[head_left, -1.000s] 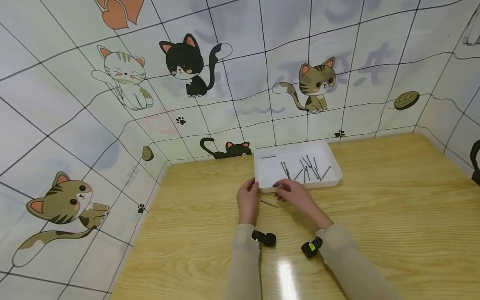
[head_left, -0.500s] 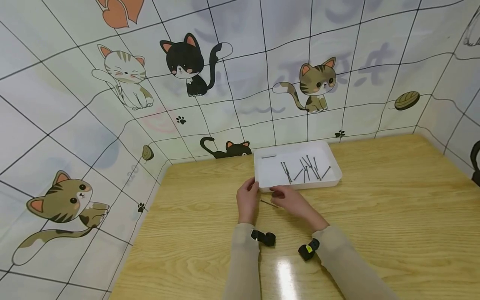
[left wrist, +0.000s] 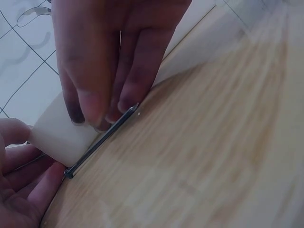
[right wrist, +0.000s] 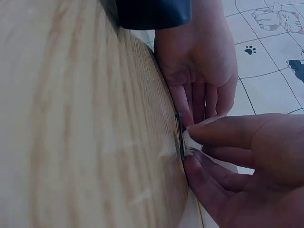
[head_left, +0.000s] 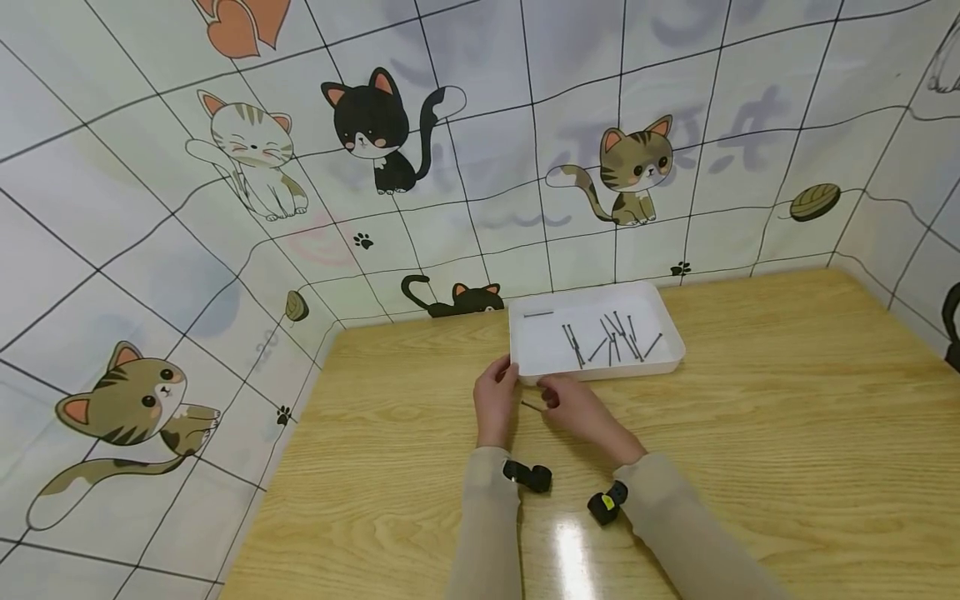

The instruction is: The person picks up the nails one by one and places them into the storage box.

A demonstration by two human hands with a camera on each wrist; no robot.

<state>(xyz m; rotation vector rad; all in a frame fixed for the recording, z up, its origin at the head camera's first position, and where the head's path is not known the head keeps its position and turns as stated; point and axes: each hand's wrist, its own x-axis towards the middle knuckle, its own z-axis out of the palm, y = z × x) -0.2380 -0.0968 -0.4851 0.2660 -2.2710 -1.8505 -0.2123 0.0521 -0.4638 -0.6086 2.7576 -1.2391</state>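
Note:
A nail [head_left: 532, 407] lies on the wooden table just in front of the white tray [head_left: 600, 373]. My right hand [head_left: 585, 412] reaches over its pointed end; in the left wrist view the fingertips [left wrist: 127, 105] are right at the shaft. The right thumb and fingers stand apart in the right wrist view, with the nail [right wrist: 180, 135] beside them rather than gripped. My left hand [head_left: 495, 404] holds the tray's near left corner, thumb and fingers on either side of it. In the tray lie several more nails [head_left: 615, 337], mostly toward the right.
The wooden table [head_left: 787, 400] spreads to both sides and meets a wall [head_left: 510, 167] printed with cartoon cats behind the tray. A dark object [head_left: 952, 325] is partly visible at the right edge. Black cameras are strapped to both wrists.
My right hand has moved left and toward me from the tray's front edge, down over the nail's right end. The left hand has stayed at the tray corner.

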